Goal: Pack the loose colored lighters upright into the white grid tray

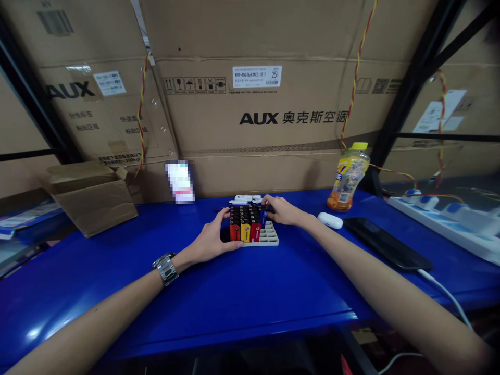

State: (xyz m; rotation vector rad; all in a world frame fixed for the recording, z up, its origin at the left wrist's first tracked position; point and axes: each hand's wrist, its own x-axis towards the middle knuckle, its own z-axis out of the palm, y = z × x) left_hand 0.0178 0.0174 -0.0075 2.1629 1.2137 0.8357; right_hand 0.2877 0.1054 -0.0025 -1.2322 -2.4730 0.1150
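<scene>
While hands (213, 237) flank lighters (245, 232) — carton (258, 100) reads "AUX".

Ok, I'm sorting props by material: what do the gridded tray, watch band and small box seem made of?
Gridded tray: probably matte plastic, with pale, thin-walled cells. Watch band: likely polished metal; its links glint. Small box: cardboard, dull brown with folded flaps.

On my head feed, the left hand (211, 240) spreads around the left side of a pale gridded tray (269, 242) of upright lighters (245, 232); I see the right hand (284, 211) at a blue lighter (263, 219), its grip unclear. White pens (245, 199) lie behind, on the blue surface (234, 297).
</scene>
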